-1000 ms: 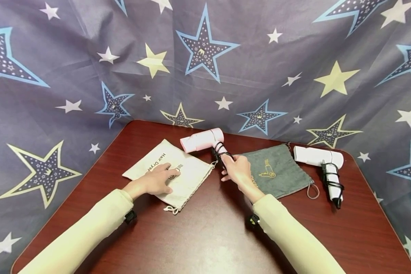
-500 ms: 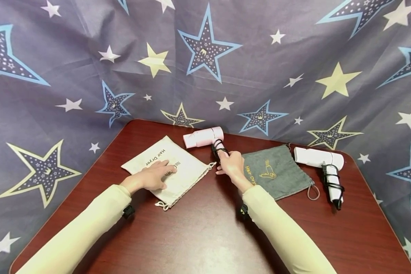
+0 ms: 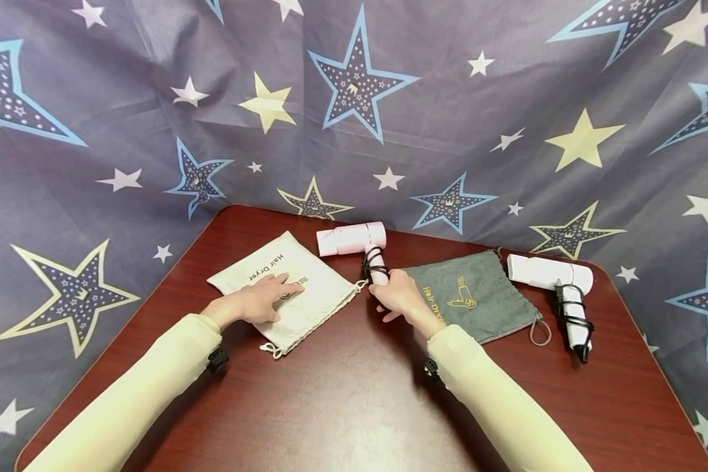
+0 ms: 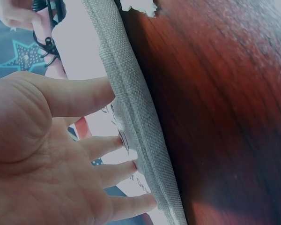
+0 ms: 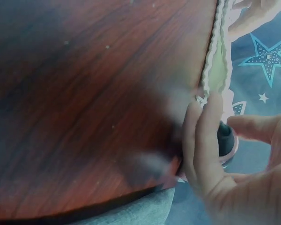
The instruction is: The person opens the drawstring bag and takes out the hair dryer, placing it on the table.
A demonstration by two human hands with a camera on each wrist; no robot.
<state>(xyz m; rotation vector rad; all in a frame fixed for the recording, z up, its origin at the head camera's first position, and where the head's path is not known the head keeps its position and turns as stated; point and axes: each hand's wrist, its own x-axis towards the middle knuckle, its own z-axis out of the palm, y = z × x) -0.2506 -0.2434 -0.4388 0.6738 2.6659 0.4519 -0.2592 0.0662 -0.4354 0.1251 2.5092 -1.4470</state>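
Note:
A cream drawstring bag [image 3: 318, 295] printed "Hair Dryer" lies on the table, left of centre. My left hand [image 3: 258, 299] rests on it, fingers spread and fairly straight; in the left wrist view the fingertips [image 4: 124, 164] meet the fabric near its seamed edge. Behind and right of the bag is a pink hair dryer [image 3: 351, 238], its black cord wound round the handle. My right hand [image 3: 402, 293] holds the lower handle between thumb and fingers, hiding that part in the head view. The right wrist view shows the handle's dark end [image 5: 226, 138] between them.
A grey drawstring bag [image 3: 478, 298] lies just right of my right hand. Farther right is a white hair dryer [image 3: 549, 270] with its cord wrapped round its handle. The dark red table [image 3: 342, 406] backs onto a star-patterned curtain [image 3: 354, 157].
The pink dryer's handle has swung to point more straight toward me. My right hand went forward, then back and down the handle. My left hand and the cream bag shifted slightly left.

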